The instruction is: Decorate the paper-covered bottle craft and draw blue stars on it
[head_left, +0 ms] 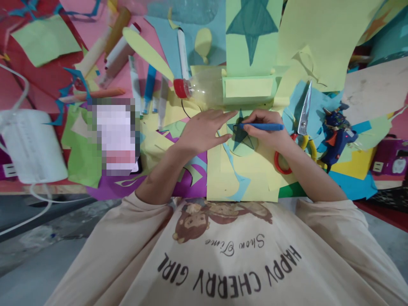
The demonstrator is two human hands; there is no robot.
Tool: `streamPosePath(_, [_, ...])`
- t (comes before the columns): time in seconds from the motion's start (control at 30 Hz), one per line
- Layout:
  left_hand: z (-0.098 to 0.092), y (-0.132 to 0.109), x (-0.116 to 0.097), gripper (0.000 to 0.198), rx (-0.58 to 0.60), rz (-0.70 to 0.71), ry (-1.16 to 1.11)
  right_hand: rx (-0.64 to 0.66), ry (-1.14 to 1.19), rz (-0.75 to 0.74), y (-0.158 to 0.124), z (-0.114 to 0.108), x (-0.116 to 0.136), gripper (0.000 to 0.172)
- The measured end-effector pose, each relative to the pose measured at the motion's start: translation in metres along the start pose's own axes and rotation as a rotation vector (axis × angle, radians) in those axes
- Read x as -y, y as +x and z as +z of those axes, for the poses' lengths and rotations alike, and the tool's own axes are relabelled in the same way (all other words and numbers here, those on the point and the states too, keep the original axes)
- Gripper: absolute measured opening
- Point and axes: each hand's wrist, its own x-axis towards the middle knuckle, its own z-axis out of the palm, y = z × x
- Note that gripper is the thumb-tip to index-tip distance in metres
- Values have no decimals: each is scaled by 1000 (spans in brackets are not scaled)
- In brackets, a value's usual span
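Observation:
My right hand [266,129] grips a blue marker [264,126], its tip on a small star [241,138] partly coloured dark on green paper. To the left of the star my left hand [207,129] lies flat, fingers spread, thumb and forefinger at the edge of the green paper. Beneath is a yellow sheet [216,182] with a light blue paper strip [240,182] on it. Just beyond my hands a clear plastic bottle [207,87] with a red cap lies on its side. A larger coloured star [251,25] is on green paper at the top.
Scissors [304,114] with red and yellow handles lie beside my right forearm, near a dark blue glue gun [338,142]. At left are a phone [136,165], largely blurred out, and a white power adapter [33,144] with cables. Several markers [149,87] and paper scraps lie farther back.

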Motion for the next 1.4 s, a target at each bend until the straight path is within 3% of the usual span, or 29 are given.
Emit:
streamPosePath(0.73, [2,1,1,63,-7,10,13,-111,-24,7,0,-2,-1,11])
streamPosePath(1.4, [-5,1,-6,61,54,-29,72,94,-30,16,0,-2,0,13])
